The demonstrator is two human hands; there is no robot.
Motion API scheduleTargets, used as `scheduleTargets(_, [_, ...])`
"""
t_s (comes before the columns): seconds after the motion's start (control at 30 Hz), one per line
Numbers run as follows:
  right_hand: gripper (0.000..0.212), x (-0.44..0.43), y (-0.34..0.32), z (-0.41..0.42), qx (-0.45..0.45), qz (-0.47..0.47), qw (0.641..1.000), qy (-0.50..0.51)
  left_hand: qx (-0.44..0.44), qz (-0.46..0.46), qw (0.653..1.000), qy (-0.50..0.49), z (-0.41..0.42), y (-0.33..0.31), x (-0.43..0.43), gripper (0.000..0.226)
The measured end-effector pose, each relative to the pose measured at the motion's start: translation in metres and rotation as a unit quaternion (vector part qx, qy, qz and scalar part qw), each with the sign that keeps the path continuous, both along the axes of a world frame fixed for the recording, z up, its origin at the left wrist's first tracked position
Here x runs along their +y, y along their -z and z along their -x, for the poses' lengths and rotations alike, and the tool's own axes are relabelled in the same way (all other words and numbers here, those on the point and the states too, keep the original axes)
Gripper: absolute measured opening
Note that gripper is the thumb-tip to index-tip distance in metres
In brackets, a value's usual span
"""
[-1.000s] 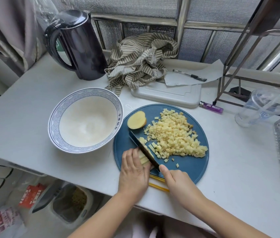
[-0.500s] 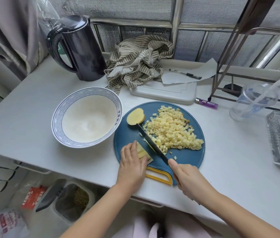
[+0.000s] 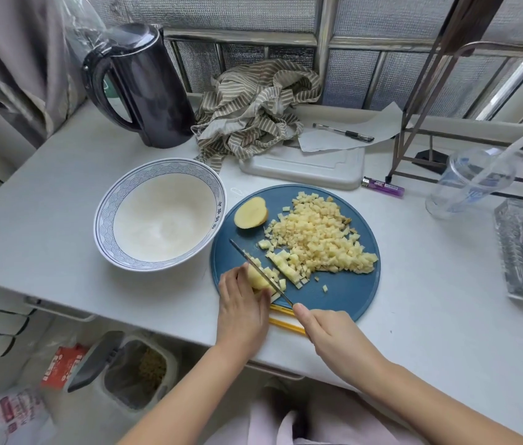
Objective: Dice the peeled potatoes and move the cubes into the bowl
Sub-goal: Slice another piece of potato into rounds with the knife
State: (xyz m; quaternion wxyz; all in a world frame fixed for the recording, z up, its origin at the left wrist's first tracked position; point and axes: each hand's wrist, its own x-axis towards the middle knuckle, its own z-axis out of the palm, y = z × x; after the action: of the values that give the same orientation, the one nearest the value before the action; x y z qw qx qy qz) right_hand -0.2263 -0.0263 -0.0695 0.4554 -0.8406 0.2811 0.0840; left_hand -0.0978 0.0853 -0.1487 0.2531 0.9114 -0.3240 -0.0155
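gripping the knife, the right hand rests its blade against a potato piece the left hand pinches on the blue cutting board, beside diced cubes.

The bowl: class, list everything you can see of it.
The bowl is round and deep, seemingly ceramic, white inside with a blue wave-patterned band around the rim. It stands upright and empty on the white table, just left of the blue cutting board.
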Motion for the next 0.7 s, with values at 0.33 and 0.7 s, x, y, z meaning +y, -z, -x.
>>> scheduleTargets(0.33, [0.055, -0.001, -0.001, -0.005, 0.042, 0.012, 0.999, -0.018, -0.027, 0.013, 1.0, 0.004, 0.0, 0.004, -0.002, 0.053])
scheduleTargets(0.7, [0.057, -0.001, -0.007, -0.015, 0.091, 0.002, 0.996, -0.02, -0.046, 0.014, 0.999, -0.007, -0.002, 0.011, -0.005, 0.055])
